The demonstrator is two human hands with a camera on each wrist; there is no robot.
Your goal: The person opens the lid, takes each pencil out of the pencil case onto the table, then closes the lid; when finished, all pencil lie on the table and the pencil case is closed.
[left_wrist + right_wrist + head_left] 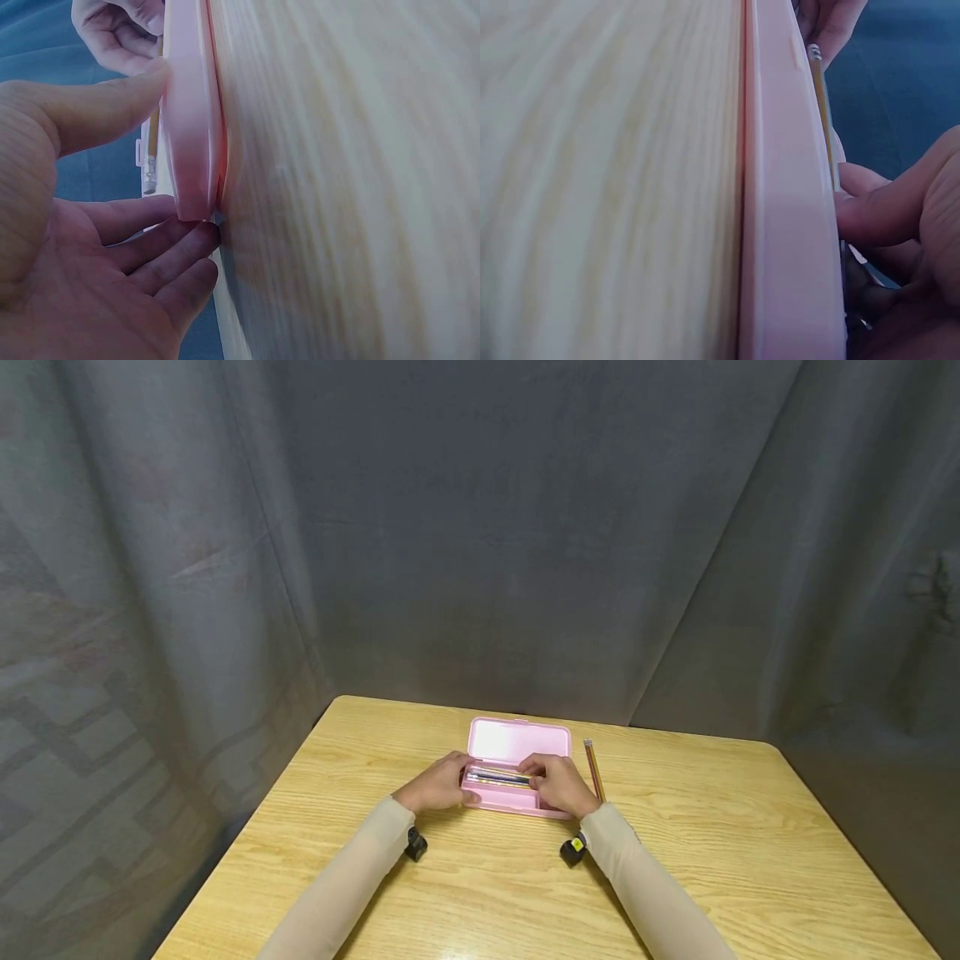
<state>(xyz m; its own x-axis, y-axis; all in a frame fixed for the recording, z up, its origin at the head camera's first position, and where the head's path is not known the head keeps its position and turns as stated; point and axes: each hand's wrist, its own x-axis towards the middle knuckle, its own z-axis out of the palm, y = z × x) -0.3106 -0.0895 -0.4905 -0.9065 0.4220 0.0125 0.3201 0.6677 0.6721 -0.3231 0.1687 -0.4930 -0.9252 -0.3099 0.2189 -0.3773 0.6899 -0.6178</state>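
Observation:
A pink pencil case (pixel 501 799) lies on the table with its lid (pixel 517 740) raised toward the back. Several pencils (pixel 498 777) lie lengthwise along its open tray, and the eraser end of one pencil (pixel 151 169) shows above the rim. My left hand (pixel 438 782) grips the case's left end, thumb on the near edge and fingers bent around the end (pixel 150 255). At the right end, my right hand (pixel 558 783) pinches the pencils between thumb and fingers; its fingertips are partly hidden behind the case wall in the right wrist view (pixel 900 217).
Two or so pencils (pixel 594 768) lie on the table right of the case, partly behind my right wrist. The wooden table (pixel 720 827) ends at a back edge near a grey curtain (pixel 480 568). A small black device (pixel 573 852) is worn at each wrist.

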